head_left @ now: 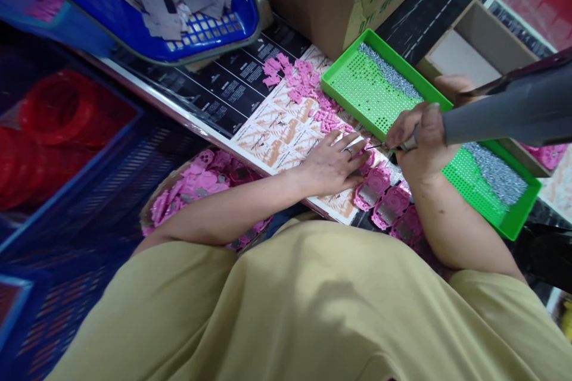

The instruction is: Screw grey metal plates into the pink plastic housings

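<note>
My right hand (426, 143) is wrapped round a grey electric screwdriver (504, 113), which slants in from the right. Its thin bit reaches left to a pink plastic part (367, 158) by my left fingertips. My left hand (333, 164), with a ring on one finger, lies flat with fingers spread at the edge of that part, which they partly hide. A row of pink housings with grey plates (390, 207) runs from there toward my body. Small pink pieces (304, 78) lie scattered beyond my left hand.
A green perforated tray (353, 74) with small silvery screws passes beneath the screwdriver. A cardboard box (313, 0) and a blue basket (214, 41) of grey plates stand behind. Pink parts fill a container (192, 190) below the table edge. A blurred skin-coloured shape (453, 86) shows behind the screwdriver.
</note>
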`<action>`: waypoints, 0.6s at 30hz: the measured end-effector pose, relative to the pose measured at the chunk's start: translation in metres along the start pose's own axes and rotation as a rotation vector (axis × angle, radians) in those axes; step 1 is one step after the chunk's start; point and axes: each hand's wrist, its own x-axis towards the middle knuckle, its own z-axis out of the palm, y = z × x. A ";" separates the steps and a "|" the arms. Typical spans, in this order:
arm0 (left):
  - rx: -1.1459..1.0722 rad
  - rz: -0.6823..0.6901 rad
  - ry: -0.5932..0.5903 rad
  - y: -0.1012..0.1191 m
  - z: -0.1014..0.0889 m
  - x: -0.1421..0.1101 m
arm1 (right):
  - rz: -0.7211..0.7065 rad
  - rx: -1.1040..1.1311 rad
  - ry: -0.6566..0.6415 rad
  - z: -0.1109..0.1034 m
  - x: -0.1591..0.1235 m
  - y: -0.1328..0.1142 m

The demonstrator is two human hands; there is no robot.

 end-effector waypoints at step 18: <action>0.021 0.047 0.068 -0.004 0.008 -0.003 | -0.300 0.001 0.243 0.003 0.077 0.011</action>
